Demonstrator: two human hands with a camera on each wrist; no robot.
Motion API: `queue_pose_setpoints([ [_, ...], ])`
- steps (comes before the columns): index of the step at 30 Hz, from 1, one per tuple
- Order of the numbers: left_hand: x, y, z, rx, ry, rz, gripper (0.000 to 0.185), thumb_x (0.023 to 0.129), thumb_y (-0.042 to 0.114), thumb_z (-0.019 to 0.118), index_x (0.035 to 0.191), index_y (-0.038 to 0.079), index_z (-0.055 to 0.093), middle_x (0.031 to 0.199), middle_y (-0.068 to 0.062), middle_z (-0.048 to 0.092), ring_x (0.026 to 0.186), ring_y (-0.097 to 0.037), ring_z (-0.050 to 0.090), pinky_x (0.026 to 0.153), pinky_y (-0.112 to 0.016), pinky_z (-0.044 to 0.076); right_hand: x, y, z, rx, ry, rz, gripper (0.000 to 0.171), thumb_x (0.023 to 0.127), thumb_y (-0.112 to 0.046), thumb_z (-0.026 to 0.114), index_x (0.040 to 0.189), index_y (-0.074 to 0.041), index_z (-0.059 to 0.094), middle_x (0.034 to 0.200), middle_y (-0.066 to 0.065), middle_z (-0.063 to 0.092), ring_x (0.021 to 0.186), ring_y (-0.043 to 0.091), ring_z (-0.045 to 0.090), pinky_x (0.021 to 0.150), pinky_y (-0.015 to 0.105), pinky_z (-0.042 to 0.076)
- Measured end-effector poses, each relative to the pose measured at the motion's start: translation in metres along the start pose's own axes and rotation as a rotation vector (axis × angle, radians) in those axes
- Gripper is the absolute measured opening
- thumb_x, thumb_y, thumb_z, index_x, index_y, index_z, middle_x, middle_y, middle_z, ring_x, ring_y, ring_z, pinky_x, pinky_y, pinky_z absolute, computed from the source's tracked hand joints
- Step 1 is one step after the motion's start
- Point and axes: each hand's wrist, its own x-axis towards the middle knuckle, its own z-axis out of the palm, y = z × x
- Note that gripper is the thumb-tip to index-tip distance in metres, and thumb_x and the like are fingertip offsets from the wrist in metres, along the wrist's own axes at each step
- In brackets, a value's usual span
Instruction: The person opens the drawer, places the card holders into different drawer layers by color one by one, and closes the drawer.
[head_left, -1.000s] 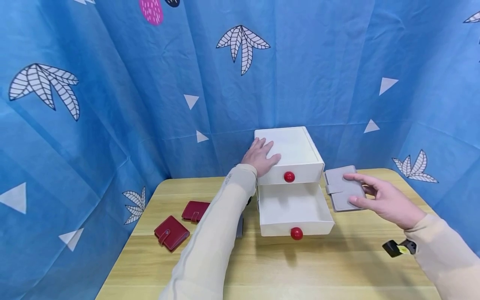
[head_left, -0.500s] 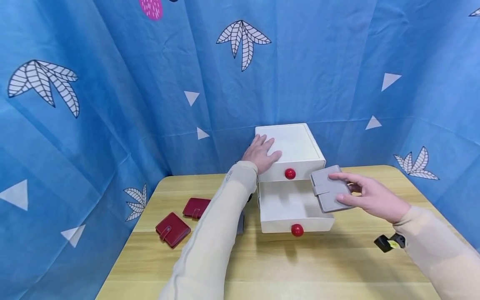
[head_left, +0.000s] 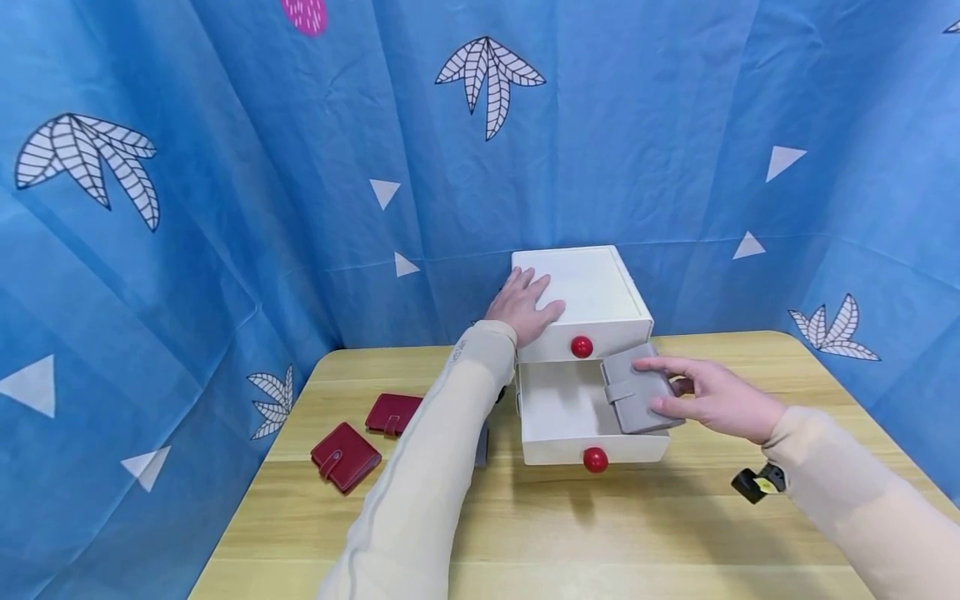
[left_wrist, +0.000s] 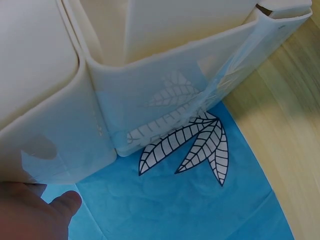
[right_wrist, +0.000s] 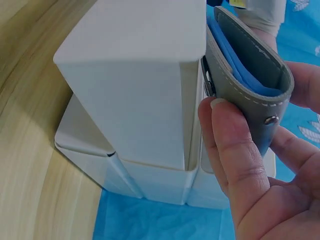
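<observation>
The right hand [head_left: 716,398] pinches a grey wallet [head_left: 636,392] between thumb and fingers, holding it over the right edge of the open lower drawer [head_left: 558,417] of a white drawer box [head_left: 592,287]. The left hand [head_left: 522,305] lies flat, fingers straight, on the box's top. 2 red wallets [head_left: 345,455] lie on the wooden table [head_left: 600,533] to the left.

A staged recording booth: blue leaf-printed cloth [head_left: 225,208] hangs as backdrop on all sides behind a small wooden table [head_left: 600,525].
</observation>
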Motion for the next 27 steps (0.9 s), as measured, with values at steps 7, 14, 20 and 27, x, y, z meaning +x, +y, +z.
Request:
queue_pose_setpoints([
  [7, 0.001, 0.000, 0.001, 0.007, 0.002, 0.003, 0.065, 0.096, 0.058, 0.035, 0.152, 0.026, 0.030, 0.160, -0.001, 0.017, 0.147, -0.019, 0.003, 0.117, -0.040, 0.011, 0.004, -0.005, 0.000, 0.010, -0.057, 0.032, 0.059, 0.091, -0.019, 0.067, 0.143, -0.004, 0.043, 0.131, 0.025, 0.049, 0.102, 0.030, 0.060, 0.078, 0.031, 0.055],
  [14, 0.000, -0.001, 0.001, -0.012, 0.002, -0.014, 0.065, 0.095, 0.058, 0.036, 0.152, 0.027, 0.030, 0.160, 0.000, 0.017, 0.147, -0.019, 0.003, 0.117, -0.042, 0.012, 0.013, -0.010, 0.001, 0.015, -0.115, 0.065, 0.059, 0.091, -0.017, 0.066, 0.144, -0.005, 0.042, 0.129, 0.022, 0.052, 0.103, 0.028, 0.061, 0.081, 0.033, 0.054],
  [20, 0.000, -0.002, 0.002, -0.016, 0.003, -0.023, 0.065, 0.095, 0.059, 0.035, 0.152, 0.027, 0.030, 0.160, 0.001, 0.017, 0.147, -0.019, 0.003, 0.117, -0.043, 0.013, 0.023, -0.010, 0.007, 0.008, -0.155, 0.072, 0.059, 0.091, -0.018, 0.066, 0.143, -0.007, 0.043, 0.126, 0.019, 0.053, 0.104, 0.029, 0.060, 0.085, 0.039, 0.053],
  [27, 0.001, 0.000, 0.002, -0.014, -0.002, -0.026, 0.065, 0.095, 0.059, 0.035, 0.152, 0.028, 0.030, 0.160, 0.001, 0.016, 0.147, -0.018, 0.002, 0.117, -0.044, 0.013, 0.030, -0.017, 0.012, 0.010, -0.185, 0.083, 0.058, 0.091, -0.019, 0.067, 0.143, -0.009, 0.043, 0.124, 0.016, 0.054, 0.105, 0.030, 0.057, 0.085, 0.041, 0.052],
])
